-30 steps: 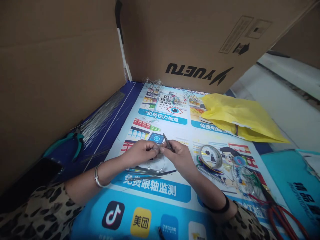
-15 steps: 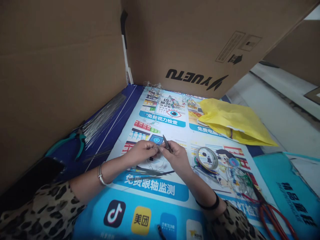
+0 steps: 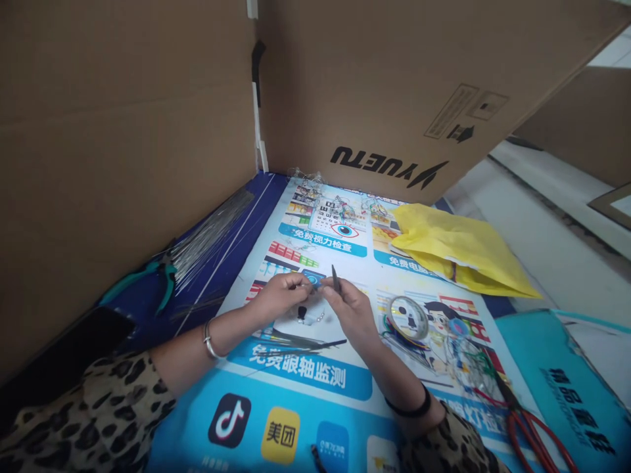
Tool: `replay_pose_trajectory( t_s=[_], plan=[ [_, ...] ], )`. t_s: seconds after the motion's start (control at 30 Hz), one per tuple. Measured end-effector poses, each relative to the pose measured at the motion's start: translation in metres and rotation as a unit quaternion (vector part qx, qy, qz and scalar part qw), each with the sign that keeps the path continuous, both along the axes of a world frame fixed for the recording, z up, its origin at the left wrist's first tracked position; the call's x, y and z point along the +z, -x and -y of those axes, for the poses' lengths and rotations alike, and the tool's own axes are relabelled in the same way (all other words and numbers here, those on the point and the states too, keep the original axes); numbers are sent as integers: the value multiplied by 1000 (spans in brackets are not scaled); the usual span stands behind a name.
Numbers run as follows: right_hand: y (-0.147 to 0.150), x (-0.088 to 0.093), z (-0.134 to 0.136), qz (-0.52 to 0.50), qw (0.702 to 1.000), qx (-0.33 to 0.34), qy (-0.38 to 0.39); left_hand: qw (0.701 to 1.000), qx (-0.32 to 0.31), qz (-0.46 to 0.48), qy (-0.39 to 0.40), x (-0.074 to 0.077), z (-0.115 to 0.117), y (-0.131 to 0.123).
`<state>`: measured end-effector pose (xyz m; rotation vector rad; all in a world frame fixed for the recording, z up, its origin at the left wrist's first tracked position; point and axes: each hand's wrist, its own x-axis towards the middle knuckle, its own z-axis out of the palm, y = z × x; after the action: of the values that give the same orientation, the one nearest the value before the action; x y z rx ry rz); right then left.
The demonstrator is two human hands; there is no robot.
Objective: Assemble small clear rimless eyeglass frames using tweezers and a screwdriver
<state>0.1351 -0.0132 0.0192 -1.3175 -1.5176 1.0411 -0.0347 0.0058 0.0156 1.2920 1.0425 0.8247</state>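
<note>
My left hand (image 3: 282,297) is closed in a pinch above the printed sheet. My right hand (image 3: 351,314) is closed beside it, with the fingertips of both hands almost meeting. A slim dark pointed tool (image 3: 336,278) sticks up from my right fingers; its exact kind is unclear. From the fingertips hangs a thin beaded strand (image 3: 319,318), curving down in a loop with small pale beads. The fingers hide its upper ends. Under my hands lie several dark thin strips (image 3: 296,343) on the sheet.
Cardboard walls (image 3: 384,85) enclose the back and left. Teal-handled pliers (image 3: 167,282) and a bundle of thin wires (image 3: 211,233) lie left. At right are a tape roll (image 3: 407,318), a yellow bag (image 3: 458,246), tangled strands (image 3: 470,361) and red-handled scissors (image 3: 525,420).
The camera view has shifted slightly. My hands stay close together, the dark tool stands more upright in my right hand, and the beaded loop hangs a little differently.
</note>
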Motion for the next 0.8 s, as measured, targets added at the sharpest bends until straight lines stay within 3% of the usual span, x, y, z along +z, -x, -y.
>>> replay_pose_trajectory(
  t_s=[0.13,0.37,0.57,0.8],
  plan=[
    [-13,2,1,28,999,25,32,999,50,8,-14,-3,-4,3],
    [-20,-7,10,132,989,48,-46,996,90,0,-26,1,-3,3],
    [-25,0,2,186,980,-18,-64,995,87,-26,-46,2,-2,2],
    [-23,-20,-6,344,906,18,-246,996,78,-10,-37,-2,1,3]
  ],
)
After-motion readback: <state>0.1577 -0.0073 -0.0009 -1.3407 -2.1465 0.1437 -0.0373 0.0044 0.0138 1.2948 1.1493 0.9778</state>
